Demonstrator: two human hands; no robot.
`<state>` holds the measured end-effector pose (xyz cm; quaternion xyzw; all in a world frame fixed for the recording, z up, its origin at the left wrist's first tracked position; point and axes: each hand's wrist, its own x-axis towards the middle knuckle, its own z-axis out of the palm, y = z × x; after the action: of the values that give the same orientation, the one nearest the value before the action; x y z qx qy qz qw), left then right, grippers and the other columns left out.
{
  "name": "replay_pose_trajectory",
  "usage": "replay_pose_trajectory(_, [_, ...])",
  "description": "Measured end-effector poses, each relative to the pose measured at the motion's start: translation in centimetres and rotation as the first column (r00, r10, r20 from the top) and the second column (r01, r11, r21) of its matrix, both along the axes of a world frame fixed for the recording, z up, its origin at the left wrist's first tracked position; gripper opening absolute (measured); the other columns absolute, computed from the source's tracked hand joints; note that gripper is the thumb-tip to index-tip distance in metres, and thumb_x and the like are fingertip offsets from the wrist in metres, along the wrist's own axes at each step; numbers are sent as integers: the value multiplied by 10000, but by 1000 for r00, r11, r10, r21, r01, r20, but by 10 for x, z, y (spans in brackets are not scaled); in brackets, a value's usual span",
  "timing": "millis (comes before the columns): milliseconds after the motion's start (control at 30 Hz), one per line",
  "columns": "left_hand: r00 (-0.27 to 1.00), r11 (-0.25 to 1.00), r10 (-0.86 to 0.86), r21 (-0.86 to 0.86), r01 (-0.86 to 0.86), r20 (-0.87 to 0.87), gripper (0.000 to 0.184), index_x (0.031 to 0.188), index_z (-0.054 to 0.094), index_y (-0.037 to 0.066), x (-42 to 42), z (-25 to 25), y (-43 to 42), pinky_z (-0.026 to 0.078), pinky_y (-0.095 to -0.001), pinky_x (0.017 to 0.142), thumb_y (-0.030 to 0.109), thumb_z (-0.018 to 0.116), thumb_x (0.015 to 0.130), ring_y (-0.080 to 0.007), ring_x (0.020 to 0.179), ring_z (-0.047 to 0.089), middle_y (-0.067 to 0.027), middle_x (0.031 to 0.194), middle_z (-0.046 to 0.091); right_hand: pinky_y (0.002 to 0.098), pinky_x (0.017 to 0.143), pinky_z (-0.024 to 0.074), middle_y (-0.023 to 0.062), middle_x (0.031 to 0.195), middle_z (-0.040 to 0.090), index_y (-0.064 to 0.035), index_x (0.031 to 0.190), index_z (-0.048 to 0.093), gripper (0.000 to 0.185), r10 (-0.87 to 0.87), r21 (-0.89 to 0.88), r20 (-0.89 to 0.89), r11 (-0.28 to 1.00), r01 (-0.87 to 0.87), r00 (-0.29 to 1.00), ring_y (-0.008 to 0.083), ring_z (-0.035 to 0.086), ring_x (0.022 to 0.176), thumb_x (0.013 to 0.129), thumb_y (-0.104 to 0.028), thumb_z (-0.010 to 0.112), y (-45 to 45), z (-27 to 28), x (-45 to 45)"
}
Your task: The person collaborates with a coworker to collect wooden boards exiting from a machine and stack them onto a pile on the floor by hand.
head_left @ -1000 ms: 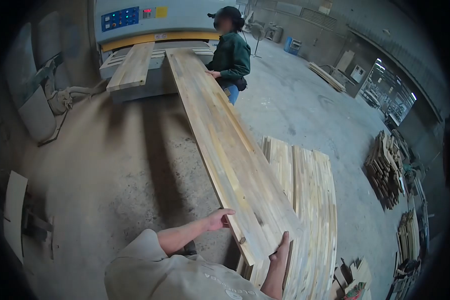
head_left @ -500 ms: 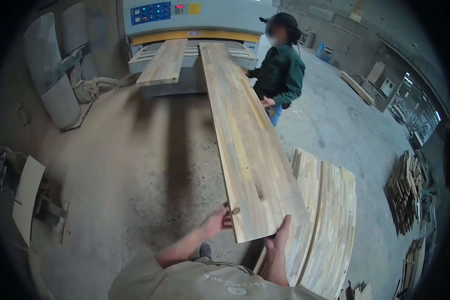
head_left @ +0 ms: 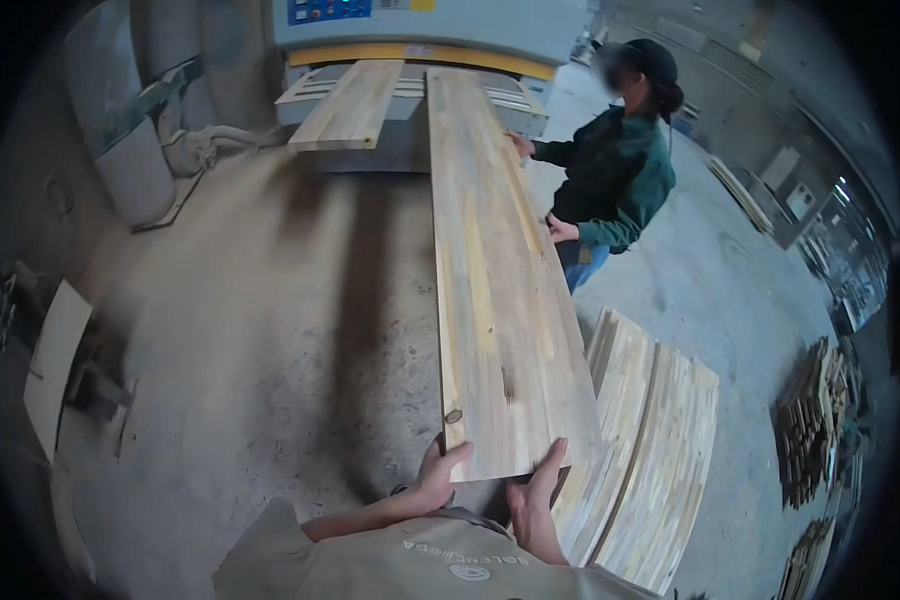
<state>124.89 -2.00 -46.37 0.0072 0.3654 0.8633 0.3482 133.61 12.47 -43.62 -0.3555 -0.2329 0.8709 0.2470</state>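
A long wooden panel [head_left: 500, 300] made of joined strips stretches from my body to the machine [head_left: 420, 45] at the back. My left hand [head_left: 440, 474] grips its near left corner, thumb on top and fingers underneath out of sight. At the near right corner, my right hand [head_left: 538, 498] holds the end edge, also with its thumb on top. The panel's far end rests at the machine's slatted bed. A co-worker [head_left: 615, 165] in a dark green jacket stands at the panel's right side, both hands at its edge.
A second wooden panel [head_left: 355, 105] sticks out of the machine to the left. Stacked panels [head_left: 650, 440] lie to my right, close beside the held one. Scrap wood [head_left: 810, 430] is piled farther right. Grey equipment with a hose [head_left: 195, 145] stands at the left wall.
My left hand has moved from the panel's left side onto its near corner, thumb now on top. The panel's near end has shifted slightly left. The co-worker's hand has come onto the panel's edge.
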Motion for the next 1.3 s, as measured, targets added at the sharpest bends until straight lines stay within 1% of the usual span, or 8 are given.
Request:
replay_pose_trajectory(33, [996,996,40,-86,-33,82,520,1412,472,3,-3,15,3,483,-409,1015,142,605,930,-251,1187,606,-127,1293,611,494,1122,402,91,1507,454,-162,1525,342,724,23,5,-27,1000,-22,999,300,456,1371,978,-607,504,9,8,-22])
replay_pose_trajectory(100, [991,996,73,-56,-67,111,490,1385,503,2,-11,28,4,481,-425,1012,132,599,922,-255,1178,613,-122,1275,627,512,1086,431,76,1492,461,-169,1531,318,724,70,-60,-7,996,-70,998,297,455,1370,981,-598,512,13,17,-23])
replay_pose_trajectory(200, [992,996,69,-67,-62,110,466,1377,517,17,-27,-13,0,478,-438,1014,132,580,931,-257,1184,611,-122,1273,633,528,1078,440,83,1491,457,-171,1525,320,717,148,-112,-41,982,-152,988,302,482,1345,980,-590,524,17,7,-29])
replay_pose_trajectory(267, [990,993,90,-90,-80,112,459,1379,519,25,-27,-7,0,477,-438,1015,130,572,934,-257,1183,613,-121,1276,634,529,1070,451,92,1487,457,-167,1522,322,718,175,-145,-53,973,-181,983,304,496,1333,979,-591,525,21,-7,-28])
replay_pose_trajectory(500, [985,987,135,-100,-125,106,451,1367,530,21,-31,-2,27,484,-431,1006,116,589,929,-255,1166,622,-121,1252,645,520,1022,499,109,1422,521,-120,1489,362,706,152,-113,9,982,-150,988,302,556,1273,986,-592,511,42,13,-38])
replay_pose_trajectory(733, [984,983,152,-113,-142,87,426,1335,558,-2,-36,7,39,509,-429,982,143,601,937,-261,1131,647,-126,1232,660,511,1029,495,104,1433,515,-130,1489,369,658,193,-103,-142,973,-208,971,286,536,1294,1006,-557,499,60,-5,-48])
replay_pose_trajectory(967, [987,986,124,-124,-111,99,424,1340,555,5,-56,0,29,511,-467,980,142,596,940,-276,1140,641,-127,1239,652,471,1039,493,101,1450,504,-132,1493,366,686,249,-146,-129,953,-267,960,270,535,1297,995,-585,497,53,-12,-58])
replay_pose_trajectory(1300, [991,990,100,-107,-90,92,457,1362,534,15,-65,3,17,502,-485,991,134,616,928,-282,1163,628,-124,1254,645,475,1039,491,94,1440,505,-130,1499,357,716,245,-116,-43,962,-249,968,273,536,1291,988,-615,482,36,6,-67])
